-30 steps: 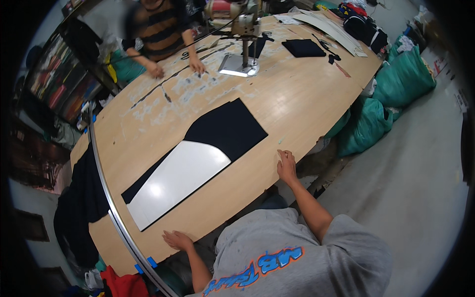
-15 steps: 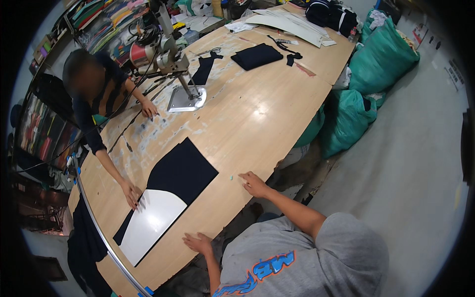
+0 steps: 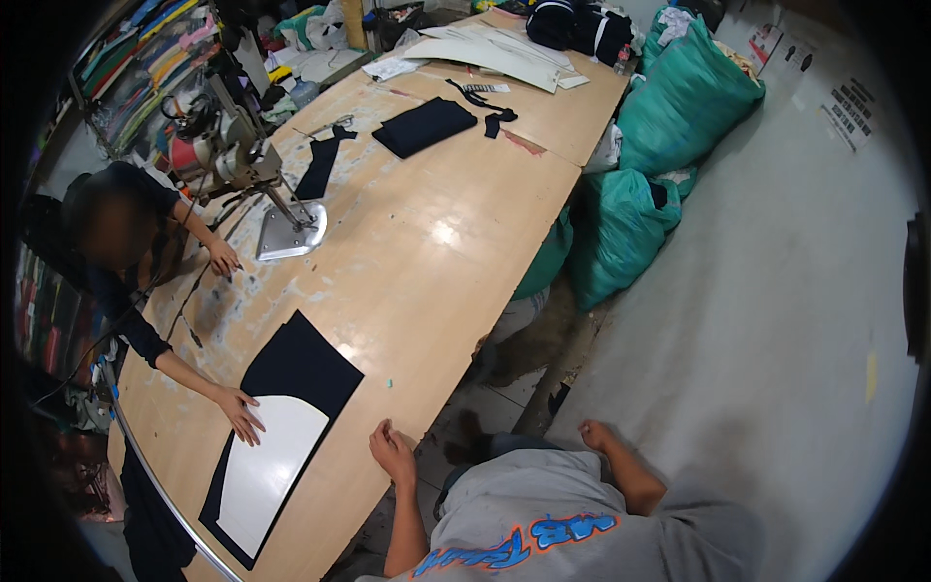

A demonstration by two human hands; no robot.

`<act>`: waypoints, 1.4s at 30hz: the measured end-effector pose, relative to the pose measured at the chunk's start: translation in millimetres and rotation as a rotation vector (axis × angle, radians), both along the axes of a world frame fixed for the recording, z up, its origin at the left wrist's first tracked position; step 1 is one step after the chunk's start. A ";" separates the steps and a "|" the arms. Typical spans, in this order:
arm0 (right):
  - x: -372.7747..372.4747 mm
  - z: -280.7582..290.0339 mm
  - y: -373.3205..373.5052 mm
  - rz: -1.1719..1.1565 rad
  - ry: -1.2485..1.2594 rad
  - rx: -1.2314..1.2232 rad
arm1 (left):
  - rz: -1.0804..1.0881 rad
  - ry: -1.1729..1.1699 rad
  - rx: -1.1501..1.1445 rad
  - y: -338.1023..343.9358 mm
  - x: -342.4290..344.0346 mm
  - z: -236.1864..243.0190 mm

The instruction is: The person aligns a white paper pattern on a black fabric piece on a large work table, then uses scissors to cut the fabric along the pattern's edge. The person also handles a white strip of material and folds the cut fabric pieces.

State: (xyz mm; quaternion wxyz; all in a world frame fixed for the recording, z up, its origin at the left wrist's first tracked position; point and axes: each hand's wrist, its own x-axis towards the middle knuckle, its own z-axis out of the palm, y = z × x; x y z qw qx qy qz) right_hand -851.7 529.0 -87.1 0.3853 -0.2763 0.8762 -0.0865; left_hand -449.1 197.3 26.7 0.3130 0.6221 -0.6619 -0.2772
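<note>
Over the table's near edge is my left hand (image 3: 392,454), its fingers loosely bent and apart, with nothing visible in them. My right hand (image 3: 596,436) hangs off the table beside my grey shirt, fingers curled in and no object showing. On the table nearest my left hand lies a small turquoise piece (image 3: 391,383), perhaps chalk. Left of it is a stack of dark navy fabric (image 3: 305,359) with a curved white pattern board (image 3: 276,451) on top. Across the table, a co-worker's hand (image 3: 240,415) presses on the board's upper edge.
A cloth-cutting machine (image 3: 291,233) stands on the far side of the table (image 3: 436,291). Folded dark fabric (image 3: 425,126) and white pattern boards (image 3: 495,53) lie farther back. Green sacks (image 3: 626,233) stand along the right side. A metal rail (image 3: 165,490) crosses the left end.
My right hand has left the table and moved right, its pointing finger now curled. My left hand has lifted from lying flat. The view has shifted, and the co-worker's hand stays at the board.
</note>
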 end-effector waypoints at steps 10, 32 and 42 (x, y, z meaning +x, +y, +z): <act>-36.1 -40.1 -11.1 -0.548 -0.520 -0.035 | -0.292 0.172 0.100 -75.2 -154.2 64.2; -615.4 85.5 -821.3 0.613 0.499 -0.856 | 0.755 -0.493 0.046 -355.5 -492.0 -15.3; -532.6 62.2 -827.1 0.463 0.720 -0.764 | 0.743 -0.503 0.229 -354.1 -481.3 -6.1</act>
